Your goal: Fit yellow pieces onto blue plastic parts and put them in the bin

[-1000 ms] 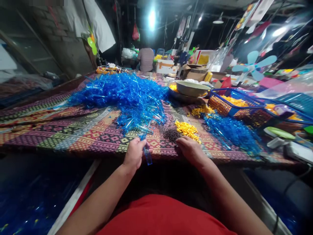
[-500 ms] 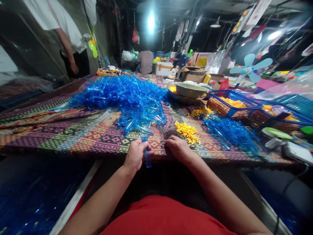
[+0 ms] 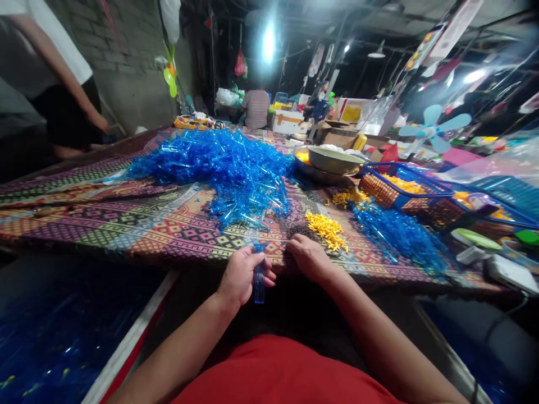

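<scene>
A clear blue plastic piece [image 3: 260,283] hangs upright from my left hand [image 3: 244,274], pinched between thumb and fingers just past the table's front edge. My right hand [image 3: 309,255] rests with curled fingers at the near side of a small pile of dark bits [image 3: 298,231]; whatever its fingertips hold is too small to make out. Beside that pile lie small yellow pieces [image 3: 327,231]. Beyond my left hand a large heap of clear blue plastic pieces [image 3: 219,163] spreads over the patterned tablecloth [image 3: 168,230].
Right of the yellow pieces is a smaller blue heap [image 3: 398,233]. Behind it stand blue baskets [image 3: 391,188] with yellow parts, stacked bowls [image 3: 334,160] and a fan [image 3: 433,130]. A person [image 3: 63,84] stands at the far left; another [image 3: 256,106] sits further back.
My left hand and the blue piece have moved slightly right and nearer me. My right hand has barely moved. The person at the left has shifted further left, and the view has turned slightly.
</scene>
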A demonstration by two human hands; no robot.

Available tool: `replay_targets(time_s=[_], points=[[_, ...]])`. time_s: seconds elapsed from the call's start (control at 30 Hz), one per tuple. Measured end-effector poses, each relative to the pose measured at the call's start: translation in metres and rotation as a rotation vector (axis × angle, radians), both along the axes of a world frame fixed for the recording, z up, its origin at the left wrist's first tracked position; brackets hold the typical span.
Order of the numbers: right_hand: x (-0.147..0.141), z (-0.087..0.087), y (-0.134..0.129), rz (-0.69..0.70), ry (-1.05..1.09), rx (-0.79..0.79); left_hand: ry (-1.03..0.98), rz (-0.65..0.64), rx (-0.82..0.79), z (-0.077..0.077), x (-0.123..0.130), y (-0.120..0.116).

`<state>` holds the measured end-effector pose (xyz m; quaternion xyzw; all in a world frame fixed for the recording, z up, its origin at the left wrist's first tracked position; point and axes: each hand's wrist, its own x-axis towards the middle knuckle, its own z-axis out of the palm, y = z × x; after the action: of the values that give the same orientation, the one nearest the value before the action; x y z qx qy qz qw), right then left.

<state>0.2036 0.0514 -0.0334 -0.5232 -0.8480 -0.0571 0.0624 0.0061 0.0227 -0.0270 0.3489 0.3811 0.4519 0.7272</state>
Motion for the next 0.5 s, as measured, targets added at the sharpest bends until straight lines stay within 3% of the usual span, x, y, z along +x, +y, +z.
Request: replay_targets(time_s=[0.3, 0.5], points=[[-0.004, -0.001, 0.0, 0.064, 0.021, 0.047, 0.018, 0.002, 0.042, -0.009, -0.001, -0.007], [-0.003, 0.001, 0.013, 0.108, 0.051, -0.094, -0.02, -0.019, 0.014, -0.012, -0.002, -0.008]])
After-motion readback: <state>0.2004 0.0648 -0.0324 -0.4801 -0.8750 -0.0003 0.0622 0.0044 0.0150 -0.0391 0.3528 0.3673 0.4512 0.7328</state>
